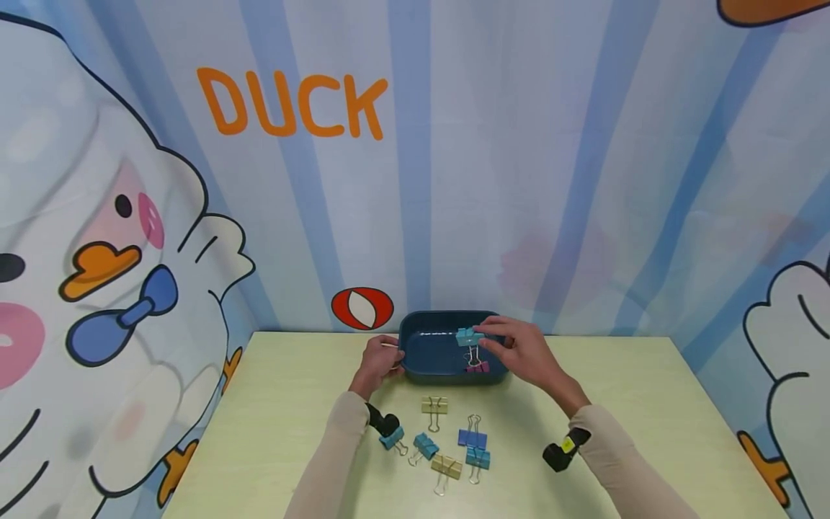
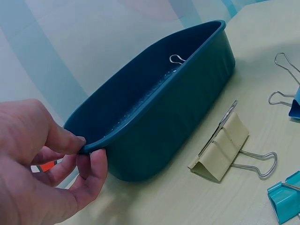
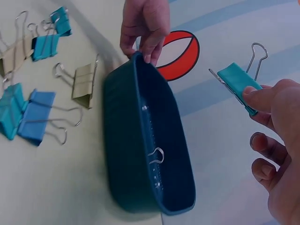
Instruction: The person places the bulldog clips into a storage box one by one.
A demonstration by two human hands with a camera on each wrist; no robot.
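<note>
My left hand pinches the left end rim of a dark blue tray, thumb on top and fingers beneath, as the left wrist view shows. Over the tray's right half, my right hand holds a teal binder clip between thumb and fingertips. Its wire handles stick out to the sides. A pink binder clip lies inside the tray, at the right; only its wire handle rises into sight in the left wrist view.
In front of the tray, a cream binder clip stands nearest. Closer to me lie a blue clip, another cream clip and several teal clips. Behind the pale table hangs a printed duck curtain.
</note>
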